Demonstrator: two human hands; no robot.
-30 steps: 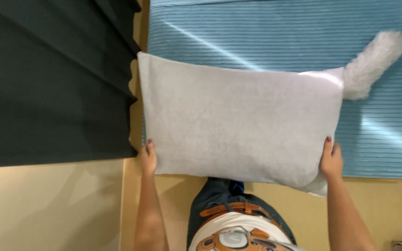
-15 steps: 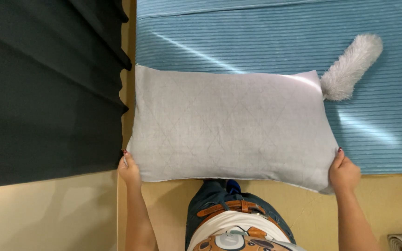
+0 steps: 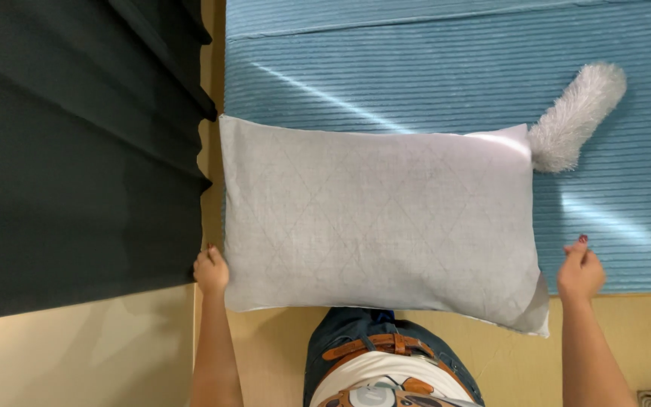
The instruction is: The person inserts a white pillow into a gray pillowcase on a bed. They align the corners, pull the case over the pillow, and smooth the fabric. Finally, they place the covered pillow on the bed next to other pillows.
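Observation:
A light grey pillow [image 3: 378,226] with a faint diamond quilt pattern lies flat across the near edge of a blue ribbed bed cover [image 3: 431,83], its near edge hanging past the bed. My left hand [image 3: 211,270] is at the pillow's near left corner, with fingers curled against its edge. My right hand [image 3: 582,267] is a short way off the near right corner, apart from the pillow, with fingers loosely spread and nothing in it.
A white fluffy duster [image 3: 576,114] lies on the bed cover at the pillow's far right corner. A dark pleated curtain [image 3: 77,151] fills the left side. The floor [image 3: 99,354] below is pale yellow. My jeans and brown belt [image 3: 386,348] show under the pillow.
The pillow has gone from tilted to level and square to the bed. My right hand has let go of its corner and drawn away to the right.

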